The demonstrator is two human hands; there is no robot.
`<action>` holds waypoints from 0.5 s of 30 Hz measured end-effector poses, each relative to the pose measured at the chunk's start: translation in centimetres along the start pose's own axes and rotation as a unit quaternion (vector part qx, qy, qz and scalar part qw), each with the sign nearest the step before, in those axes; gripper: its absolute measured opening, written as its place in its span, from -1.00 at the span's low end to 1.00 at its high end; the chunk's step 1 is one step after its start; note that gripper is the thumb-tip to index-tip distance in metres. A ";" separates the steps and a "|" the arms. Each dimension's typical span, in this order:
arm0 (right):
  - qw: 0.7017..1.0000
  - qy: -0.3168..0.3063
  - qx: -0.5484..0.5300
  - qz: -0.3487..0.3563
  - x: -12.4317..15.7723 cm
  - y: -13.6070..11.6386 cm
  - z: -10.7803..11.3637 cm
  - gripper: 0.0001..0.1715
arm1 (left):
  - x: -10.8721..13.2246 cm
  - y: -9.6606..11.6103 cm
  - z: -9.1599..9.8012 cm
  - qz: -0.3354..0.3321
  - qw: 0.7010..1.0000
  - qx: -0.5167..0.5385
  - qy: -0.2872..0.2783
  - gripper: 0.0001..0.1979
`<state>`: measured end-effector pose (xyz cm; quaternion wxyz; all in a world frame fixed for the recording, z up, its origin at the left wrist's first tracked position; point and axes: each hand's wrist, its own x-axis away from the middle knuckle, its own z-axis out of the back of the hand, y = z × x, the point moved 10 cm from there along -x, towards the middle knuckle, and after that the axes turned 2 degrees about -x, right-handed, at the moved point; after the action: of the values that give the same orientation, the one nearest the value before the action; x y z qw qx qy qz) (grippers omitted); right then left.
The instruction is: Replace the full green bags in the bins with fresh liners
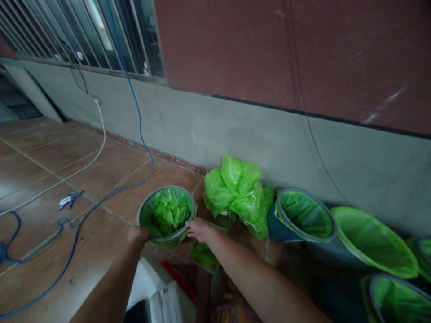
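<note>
A round grey trash bin (142, 201) with a crumpled green trash bag (171, 211) inside it is in front of me. My left hand (138, 235) is closed at the bin's near left rim, its fingertips partly hidden. On the near right side, my right hand (199, 229) grips the rim, where the bag's edge folds over the outside. Just below the right hand sits a box-like container (204, 255) with green plastic in it, partly covered by my forearm.
Filled green bags (235, 193) lean against the wall. Several lined bins (305, 215) stand to the right. A blue hose (111, 195) and a white cable (85, 166) cross the tiled floor at left, near a purple-and-white clip (70, 199). White packages (161, 291) lie close below.
</note>
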<state>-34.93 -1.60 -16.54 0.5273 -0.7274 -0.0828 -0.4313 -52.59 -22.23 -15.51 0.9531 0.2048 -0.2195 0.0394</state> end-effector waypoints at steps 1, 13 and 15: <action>1.000 0.000 -0.013 -0.004 0.1 -0.3 -0.1 -0.91 | 0.0 0.3 0.3 0.004 1.000 -0.014 -0.001 -0.86; 0.988 0.087 -0.065 0.108 15.2 -4.0 11.1 -0.77 | 15.9 14.1 9.4 -0.259 0.953 -0.137 0.072 -0.80; 0.983 0.129 -0.040 0.122 18.7 -3.0 14.8 -0.77 | 20.5 16.7 9.0 -0.294 0.936 -0.174 0.080 -0.77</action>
<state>-17.12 5.85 -2.14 0.5528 -0.6906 0.0922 -0.4571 -40.49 -10.92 7.04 0.9572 0.0869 -0.0757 -0.2657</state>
